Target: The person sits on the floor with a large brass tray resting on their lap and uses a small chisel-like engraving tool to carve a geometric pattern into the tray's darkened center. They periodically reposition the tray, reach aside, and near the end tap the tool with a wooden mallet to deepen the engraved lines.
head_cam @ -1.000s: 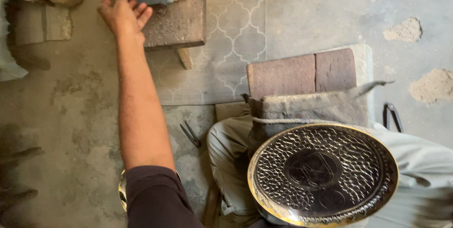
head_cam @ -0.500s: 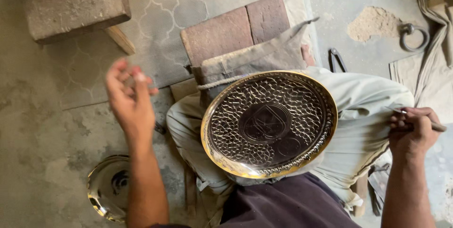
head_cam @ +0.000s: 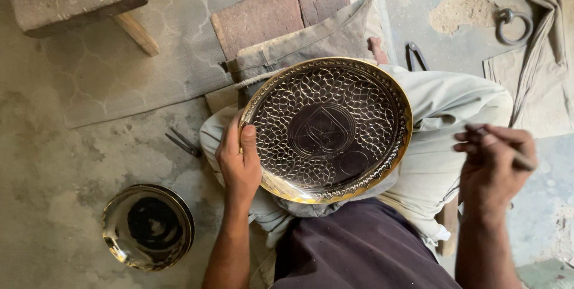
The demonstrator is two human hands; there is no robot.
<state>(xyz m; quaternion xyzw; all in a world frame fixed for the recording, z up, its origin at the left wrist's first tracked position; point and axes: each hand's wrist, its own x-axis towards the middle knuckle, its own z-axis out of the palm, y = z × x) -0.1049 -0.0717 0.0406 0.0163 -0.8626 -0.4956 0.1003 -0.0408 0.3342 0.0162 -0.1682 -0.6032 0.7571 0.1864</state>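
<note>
Left hand (head_cam: 239, 160) dropped onto the tray (head_cam: 327, 129) rim, gripping it; tray lies rightward. Right hand (head_cam: 491, 166) pinches a thin tool (head_cam: 499, 145).

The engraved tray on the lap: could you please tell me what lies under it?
The tray rests on the person's pale-trousered legs, its far rim over a grey cloth bag on bricks. The left hand grips its rim. What lies directly beneath its middle is hidden.

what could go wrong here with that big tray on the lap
The tray rests tilted on the lap, with only the left hand on its rim, so it might slide off. The right hand holds a thin tool off to the side; a slip could scratch the pattern.
</note>
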